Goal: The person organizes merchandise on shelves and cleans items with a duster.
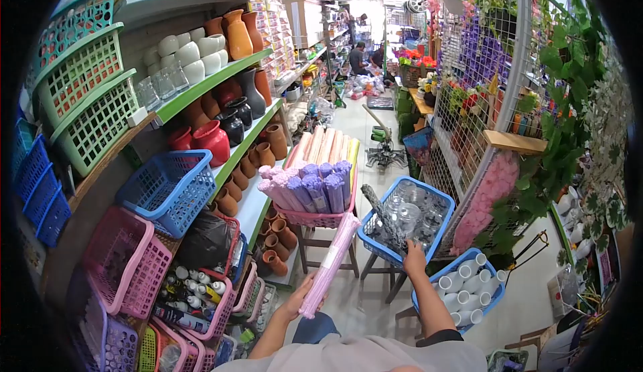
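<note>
My left hand (296,298) is closed around the lower part of a long pink bundle of thin stems (329,265), which look like pipe cleaners. The bundle slants up towards a pink basket (308,218) packed with purple bundles (315,188), pink bundles (276,183) and peach ones (318,145). At the blue basket (437,235), my right hand (414,255) has its fingers closed on the lower end of a dark grey, speckled bundle (382,214). That bundle leans over the basket's left side. Clear glass or plastic vessels (410,214) lie in this basket.
Another blue basket (418,296) holds several white bottles (462,298) at lower right. Shelves with clay pots (231,188) and plastic baskets (167,191) line the left. A wire rack (469,104) with artificial flowers stands right. People (358,57) are far down the aisle.
</note>
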Available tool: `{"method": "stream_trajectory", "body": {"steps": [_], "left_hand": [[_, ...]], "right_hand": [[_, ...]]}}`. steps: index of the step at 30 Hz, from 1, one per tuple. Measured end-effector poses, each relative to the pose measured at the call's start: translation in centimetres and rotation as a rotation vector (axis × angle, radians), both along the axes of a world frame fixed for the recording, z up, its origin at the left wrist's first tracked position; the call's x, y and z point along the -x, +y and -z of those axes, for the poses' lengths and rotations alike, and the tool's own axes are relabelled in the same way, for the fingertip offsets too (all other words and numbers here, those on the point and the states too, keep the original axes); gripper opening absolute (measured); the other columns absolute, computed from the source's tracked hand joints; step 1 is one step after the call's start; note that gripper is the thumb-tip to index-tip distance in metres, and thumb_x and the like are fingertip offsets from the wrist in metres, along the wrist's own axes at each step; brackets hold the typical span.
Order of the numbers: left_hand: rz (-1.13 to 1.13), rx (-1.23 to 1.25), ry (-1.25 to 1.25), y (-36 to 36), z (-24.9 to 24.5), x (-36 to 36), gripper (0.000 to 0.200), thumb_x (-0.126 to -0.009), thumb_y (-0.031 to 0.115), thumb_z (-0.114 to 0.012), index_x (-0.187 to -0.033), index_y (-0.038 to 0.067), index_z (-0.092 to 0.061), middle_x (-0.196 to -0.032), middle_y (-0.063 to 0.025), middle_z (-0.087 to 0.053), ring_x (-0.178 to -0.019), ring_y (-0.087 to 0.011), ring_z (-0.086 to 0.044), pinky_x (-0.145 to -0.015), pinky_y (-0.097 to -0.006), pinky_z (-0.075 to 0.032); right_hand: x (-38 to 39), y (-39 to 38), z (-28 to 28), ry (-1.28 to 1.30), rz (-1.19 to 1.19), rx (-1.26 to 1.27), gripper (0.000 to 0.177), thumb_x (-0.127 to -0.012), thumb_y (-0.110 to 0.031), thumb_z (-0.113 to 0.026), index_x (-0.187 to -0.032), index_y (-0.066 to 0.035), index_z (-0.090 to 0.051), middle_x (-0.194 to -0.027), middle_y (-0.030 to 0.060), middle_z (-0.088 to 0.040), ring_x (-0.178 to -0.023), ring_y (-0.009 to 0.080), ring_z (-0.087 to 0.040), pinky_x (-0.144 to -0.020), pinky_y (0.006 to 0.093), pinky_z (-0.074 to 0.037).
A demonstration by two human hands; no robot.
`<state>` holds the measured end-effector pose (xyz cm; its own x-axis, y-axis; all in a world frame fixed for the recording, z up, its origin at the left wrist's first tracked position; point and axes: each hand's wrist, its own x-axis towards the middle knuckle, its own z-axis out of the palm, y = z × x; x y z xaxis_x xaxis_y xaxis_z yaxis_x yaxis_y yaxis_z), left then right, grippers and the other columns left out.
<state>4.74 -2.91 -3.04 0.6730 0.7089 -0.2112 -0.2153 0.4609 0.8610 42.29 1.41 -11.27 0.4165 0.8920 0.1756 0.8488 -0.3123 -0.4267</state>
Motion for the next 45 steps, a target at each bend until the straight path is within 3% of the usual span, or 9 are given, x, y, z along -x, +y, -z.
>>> {"method": "stream_trajectory", "body": {"steps": [11,15,19,22,26,34,37,40,45], "left_hand": [[-0.055,0.046,0.063,0.5,1.2,-0.1,0.052,-0.099,0.044,-0.032,-0.144,0.022,-0.019,-0.094,-0.0123,-0.057,-0.065,-0.0167,-0.058,-0.057,-0.0273,-0.049],[-0.154,-0.063,0.186,0.3,-0.2,0.5,0.052,-0.099,0.043,-0.036,-0.144,0.019,-0.023,-0.099,-0.0112,-0.058,-0.073,-0.0147,-0.06,-0.061,-0.0275,-0.051],[-0.237,-0.192,0.251,-0.5,-1.7,2.4,0.053,-0.099,0.038,-0.041,-0.144,0.015,-0.026,-0.107,-0.007,-0.055,-0.08,-0.0105,-0.057,-0.064,-0.0257,-0.049],[-0.311,-0.398,0.306,-1.5,-2.8,4.1,0.056,-0.097,0.032,-0.047,-0.144,0.011,-0.025,-0.132,-0.0081,-0.043,-0.114,-0.0158,-0.047,-0.095,-0.0296,-0.04],[-0.489,-0.571,0.301,-3.3,-3.9,6.7,0.06,-0.094,0.02,-0.053,-0.144,0.006,-0.023,-0.142,-0.0099,-0.032,-0.132,-0.0196,-0.031,-0.108,-0.0333,-0.027],[-0.764,-0.853,0.705,-11.2,-7.5,15.1,0.058,-0.091,0.011,-0.055,-0.143,0.007,-0.028,-0.137,-0.0134,-0.04,-0.124,-0.0215,-0.043,-0.1,-0.0332,-0.037],[-0.787,-0.756,0.827,-16.0,-10.8,20.0,0.047,-0.091,0.01,-0.054,-0.136,0.007,-0.042,-0.127,-0.0121,-0.048,-0.112,-0.0194,-0.052,-0.094,-0.0308,-0.041],[-1.107,-0.895,0.941,-22.0,-14.1,24.4,0.029,-0.087,0.009,-0.058,-0.116,0.008,-0.06,-0.109,-0.0113,-0.057,-0.093,-0.0234,-0.06,-0.082,-0.0334,-0.047],[-1.592,-1.223,1.368,-31.1,-19.9,31.2,0.018,-0.078,0.001,-0.059,-0.096,0.003,-0.064,-0.09,-0.0111,-0.062,-0.085,-0.0284,-0.058,-0.077,-0.0374,-0.046]], "right_hand": [[0.6,-0.6,1.2,-0.165,0.009,0.038,0.049,-0.071,-0.01,-0.068,-0.118,-0.015,-0.054,-0.108,0.012,-0.054,-0.102,0.0312,-0.053,-0.08,0.0465,-0.045],[4.4,-0.5,-2.8,-0.228,-0.123,-0.319,0.036,-0.078,-0.014,-0.067,-0.112,-0.007,-0.057,-0.107,0.0121,-0.055,-0.096,0.0279,-0.055,-0.078,0.0425,-0.044],[11.8,-0.2,-6.4,1.0,-0.596,-0.019,0.024,-0.092,-0.02,-0.056,-0.108,-0.002,-0.059,-0.093,0.0065,-0.064,-0.073,0.0113,-0.058,-0.066,0.0262,-0.046],[17.7,-1.3,-9.2,1.195,-0.919,0.196,0.036,-0.095,-0.021,-0.051,-0.125,-0.003,-0.047,-0.108,0.0072,-0.059,-0.09,0.0138,-0.058,-0.072,0.026,-0.047],[25.6,-2.2,-9.9,1.35,-1.037,0.287,0.056,-0.091,-0.015,-0.058,-0.139,-0.005,-0.03,-0.126,0.0093,-0.049,-0.11,0.0196,-0.052,-0.084,0.0297,-0.048],[38.4,-4.2,-13.4,1.402,-1.223,0.126,0.058,-0.084,-0.005,-0.067,-0.133,-0.001,-0.036,-0.121,0.0082,-0.052,-0.108,0.0173,-0.054,-0.092,0.0297,-0.045],[42.6,-4.8,-16.5,1.416,-1.22,0.141,0.041,-0.088,-0.005,-0.06,-0.125,-0.001,-0.043,-0.108,0.0059,-0.058,-0.096,0.0132,-0.058,-0.079,0.0274,-0.05],[46.4,-6.2,-21.2,1.42,-1.203,0.291,0.025,-0.093,-0.015,-0.054,-0.115,-0.003,-0.051,-0.092,0.0027,-0.061,-0.075,0.0086,-0.06,-0.058,0.0227,-0.05],[52.5,-9.1,-26.0,1.374,-1.268,0.47,0.03,-0.093,-0.027,-0.054,-0.112,-0.004,-0.055,-0.087,-0.0002,-0.06,-0.07,0.008,-0.057,-0.061,0.0223,-0.046]]}}
